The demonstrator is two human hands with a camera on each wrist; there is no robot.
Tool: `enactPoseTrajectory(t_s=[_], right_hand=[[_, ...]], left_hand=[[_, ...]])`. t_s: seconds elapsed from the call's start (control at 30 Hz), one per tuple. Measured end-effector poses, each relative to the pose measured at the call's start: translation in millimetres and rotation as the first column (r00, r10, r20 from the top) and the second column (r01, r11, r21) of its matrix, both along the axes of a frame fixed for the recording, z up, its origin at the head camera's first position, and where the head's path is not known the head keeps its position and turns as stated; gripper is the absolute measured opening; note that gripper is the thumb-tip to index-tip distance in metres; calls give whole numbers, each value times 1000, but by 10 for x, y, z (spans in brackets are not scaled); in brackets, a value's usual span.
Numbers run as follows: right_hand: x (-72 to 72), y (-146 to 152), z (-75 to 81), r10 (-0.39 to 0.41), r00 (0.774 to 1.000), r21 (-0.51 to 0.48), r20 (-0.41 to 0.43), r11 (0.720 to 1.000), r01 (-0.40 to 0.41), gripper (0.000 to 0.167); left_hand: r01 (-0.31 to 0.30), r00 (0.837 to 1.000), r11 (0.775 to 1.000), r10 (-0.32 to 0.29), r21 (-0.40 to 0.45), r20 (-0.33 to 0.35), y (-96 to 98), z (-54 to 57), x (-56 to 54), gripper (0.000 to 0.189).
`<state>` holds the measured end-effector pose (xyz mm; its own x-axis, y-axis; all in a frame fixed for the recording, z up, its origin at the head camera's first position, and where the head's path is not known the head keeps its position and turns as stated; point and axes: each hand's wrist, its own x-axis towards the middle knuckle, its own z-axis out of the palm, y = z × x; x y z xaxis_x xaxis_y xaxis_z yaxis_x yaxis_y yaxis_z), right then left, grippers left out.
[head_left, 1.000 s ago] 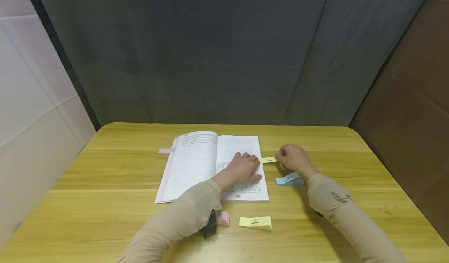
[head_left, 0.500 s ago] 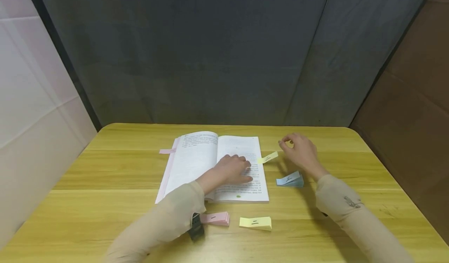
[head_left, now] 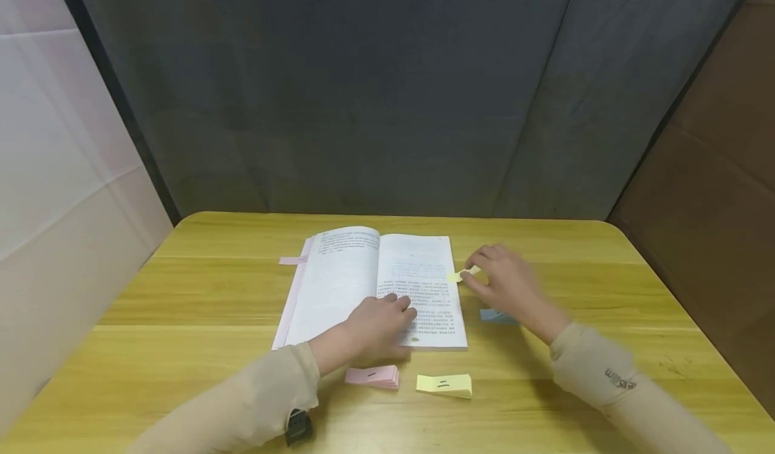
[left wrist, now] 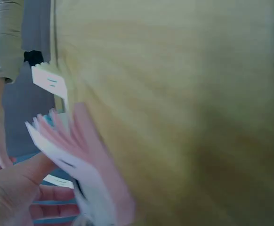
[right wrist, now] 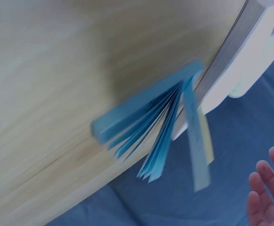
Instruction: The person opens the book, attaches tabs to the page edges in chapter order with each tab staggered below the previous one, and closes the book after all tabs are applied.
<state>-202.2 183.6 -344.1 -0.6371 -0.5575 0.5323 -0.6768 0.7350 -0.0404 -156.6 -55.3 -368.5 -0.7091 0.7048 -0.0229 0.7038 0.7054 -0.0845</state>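
An open book [head_left: 339,292] lies on the table. My left hand [head_left: 378,323] is over the lower part of its right page, with loosely bent fingers; whether it touches the paper I cannot tell. A yellow sticky tab [head_left: 454,277] juts from the right page edge. My right hand [head_left: 505,286] is at this tab, thumb and fingers apart around it, without a clear pinch. In the right wrist view the right hand's fingers [right wrist: 266,179] look spread and relaxed. A blue sticky-tab pad [head_left: 498,316] is partly hidden under the right hand.
A pink sticky-tab pad [head_left: 372,376] and a yellow sticky-tab pad [head_left: 444,385] lie in front of the book. A pink tab [head_left: 292,261] sticks out at the book's left edge. A dark curtain [head_left: 375,104] hangs behind the table [head_left: 200,380].
My right hand let go of the yellow tab's end, rose off it, then came back down to it. The left hand slid left and nearer over the page, uncovering the pink pad.
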Motion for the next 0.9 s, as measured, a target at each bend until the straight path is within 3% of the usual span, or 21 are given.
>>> enactPoseTrajectory(t_s=[0.17, 0.37, 0.57, 0.9], right_hand=[[96, -75, -62, 114, 992, 48, -46, 993, -112, 15], [188, -102, -139, 214, 977, 89, -12, 973, -212, 16], [250, -89, -199, 250, 967, 105, 50, 961, -254, 15], [270, -63, -269, 335, 942, 69, 27, 939, -336, 10]], left_hand=[[24, 999, 1000, -23, 17, -40, -44, -37, 12, 42], [36, 999, 992, -37, 120, 11, -114, -25, -19, 43], [49, 998, 977, -56, 206, 28, -190, -37, -71, 45], [25, 994, 949, -57, 314, 92, -271, -62, -95, 46]])
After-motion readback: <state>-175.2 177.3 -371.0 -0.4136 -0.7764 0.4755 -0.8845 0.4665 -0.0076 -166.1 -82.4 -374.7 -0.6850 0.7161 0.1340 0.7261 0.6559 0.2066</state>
